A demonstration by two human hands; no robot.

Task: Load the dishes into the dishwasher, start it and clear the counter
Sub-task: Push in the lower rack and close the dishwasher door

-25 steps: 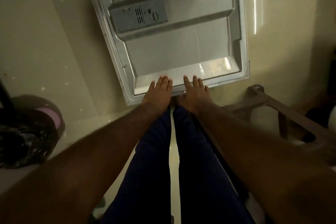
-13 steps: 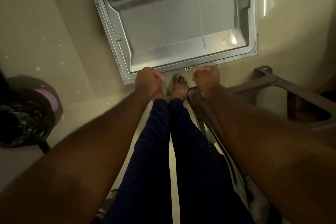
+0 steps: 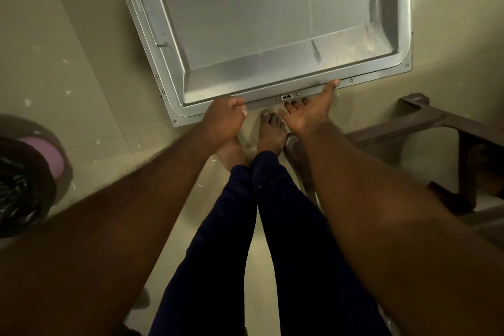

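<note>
The dishwasher door (image 3: 272,35) lies open and flat below me, its grey steel inner face up. The latch (image 3: 287,96) sits in the middle of its near edge. My left hand (image 3: 225,121) is curled round that near edge, left of the latch. To the right of the latch is my right hand (image 3: 309,112), turned palm up. Its fingers reach under the edge and its thumb lies along the rim. No dishes or racks are in view.
A bin lined with a black bag (image 3: 24,185) stands on the floor at the left, a pink thing (image 3: 46,154) beside it. A dark brown plastic chair frame (image 3: 436,123) stands close on the right. My bare feet (image 3: 270,131) are just before the door's edge.
Both hands left the door's inner face, where they lay flat, and came to its near edge. Since half a second ago my right hand has uncurled and turned palm up.
</note>
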